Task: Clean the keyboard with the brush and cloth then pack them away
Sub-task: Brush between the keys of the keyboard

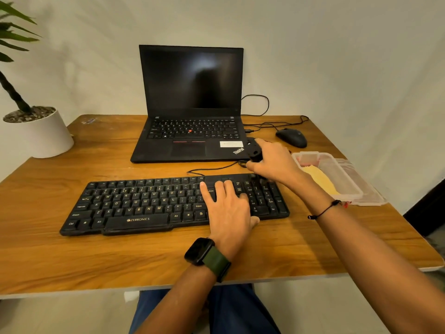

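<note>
We are flattening our left hand [228, 201] on the keyboard [144, 203], right hand [272, 160] gripping the brush [254, 149]; cloth [320, 180] wiping and packing are remaining.

"ZEBRONICS" on the keyboard [144, 206] (spacebar), "ThinkPad" on the laptop [190, 102]

Matt black plastic keyboard [149, 203] on a smooth, wood-grain table [72, 256].
</note>
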